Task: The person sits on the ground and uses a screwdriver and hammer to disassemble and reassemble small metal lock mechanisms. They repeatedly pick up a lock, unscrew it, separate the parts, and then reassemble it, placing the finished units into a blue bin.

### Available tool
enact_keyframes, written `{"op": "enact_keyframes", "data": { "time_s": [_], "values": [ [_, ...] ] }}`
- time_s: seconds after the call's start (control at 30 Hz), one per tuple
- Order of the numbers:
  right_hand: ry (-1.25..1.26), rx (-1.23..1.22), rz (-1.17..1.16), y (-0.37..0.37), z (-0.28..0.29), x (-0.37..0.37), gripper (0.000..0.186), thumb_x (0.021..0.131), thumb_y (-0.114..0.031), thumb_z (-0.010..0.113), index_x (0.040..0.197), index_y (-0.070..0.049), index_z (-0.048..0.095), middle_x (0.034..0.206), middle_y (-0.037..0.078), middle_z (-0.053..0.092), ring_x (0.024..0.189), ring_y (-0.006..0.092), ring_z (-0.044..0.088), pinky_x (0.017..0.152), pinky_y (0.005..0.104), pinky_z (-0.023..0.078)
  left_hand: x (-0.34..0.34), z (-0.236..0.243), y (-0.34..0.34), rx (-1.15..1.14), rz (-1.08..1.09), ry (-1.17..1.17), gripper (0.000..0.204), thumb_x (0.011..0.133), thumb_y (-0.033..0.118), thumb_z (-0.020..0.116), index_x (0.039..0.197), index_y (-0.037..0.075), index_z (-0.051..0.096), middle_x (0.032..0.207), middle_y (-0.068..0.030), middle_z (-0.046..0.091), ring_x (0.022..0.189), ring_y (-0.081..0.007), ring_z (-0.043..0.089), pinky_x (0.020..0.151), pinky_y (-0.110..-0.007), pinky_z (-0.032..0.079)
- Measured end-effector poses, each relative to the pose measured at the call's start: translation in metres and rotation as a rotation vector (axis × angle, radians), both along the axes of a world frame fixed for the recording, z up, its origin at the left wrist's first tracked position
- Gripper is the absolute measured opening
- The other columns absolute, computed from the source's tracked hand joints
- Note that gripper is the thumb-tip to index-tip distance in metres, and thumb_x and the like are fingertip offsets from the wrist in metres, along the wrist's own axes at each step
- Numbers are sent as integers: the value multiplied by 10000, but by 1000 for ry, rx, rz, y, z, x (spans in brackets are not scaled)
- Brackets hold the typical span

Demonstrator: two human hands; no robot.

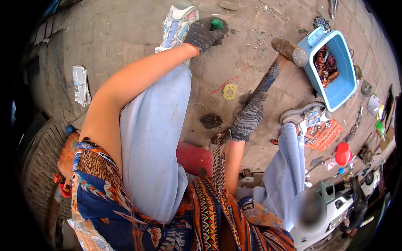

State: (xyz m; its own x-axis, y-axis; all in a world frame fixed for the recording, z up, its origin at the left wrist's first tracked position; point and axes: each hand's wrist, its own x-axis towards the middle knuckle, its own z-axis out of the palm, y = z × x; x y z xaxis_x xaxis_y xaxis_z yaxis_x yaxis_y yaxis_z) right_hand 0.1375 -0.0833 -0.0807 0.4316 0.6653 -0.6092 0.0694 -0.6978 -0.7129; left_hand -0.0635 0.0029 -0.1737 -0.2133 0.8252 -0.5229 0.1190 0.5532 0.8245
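Note:
My left hand [205,34], in a dark grey knit glove with an orange cuff, is closed beside my left shoe [176,27]. A green rounded end [216,24] shows between its fingers; the rest is hidden by the glove. My right hand [248,117], gloved in mottled grey, wraps round the handle of a heavy sledgehammer [289,51]. The handle slants up to the right, and the rusty head is close to a blue plastic tub. Between my hands a yellow plate with a round hole [229,91] lies on the paved ground.
The blue tub [313,69] at right holds reddish-brown coiled wire [325,67]. An orange tool tray [325,134] sits past my right shoe [303,115], near a red bowl [343,153]. A dark lump [211,121] lies ahead of me; folded paper [81,85] is at left.

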Motion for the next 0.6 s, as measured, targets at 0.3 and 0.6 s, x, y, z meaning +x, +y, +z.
{"op": "enact_keyframes", "data": {
  "time_s": [0.3,0.6],
  "values": [
    [-276,-98,-12,-16,-49,23,534,884,-497,570,762,20,627,598,65,567,540,165,496,525,314,393,-9,-1,-18,230,-380,256,281,832,155,685,1107,109,650,871,-29,676,753,-95,636,696,-261,551],
    [-598,-66,24,-30,-98,93,375,847,-309,664,949,50,629,835,137,658,725,243,615,712,349,492,4,67,-19,485,-664,236,287,821,157,695,1096,91,647,1013,-82,674,892,-170,654,796,-297,520]
  ]
}}
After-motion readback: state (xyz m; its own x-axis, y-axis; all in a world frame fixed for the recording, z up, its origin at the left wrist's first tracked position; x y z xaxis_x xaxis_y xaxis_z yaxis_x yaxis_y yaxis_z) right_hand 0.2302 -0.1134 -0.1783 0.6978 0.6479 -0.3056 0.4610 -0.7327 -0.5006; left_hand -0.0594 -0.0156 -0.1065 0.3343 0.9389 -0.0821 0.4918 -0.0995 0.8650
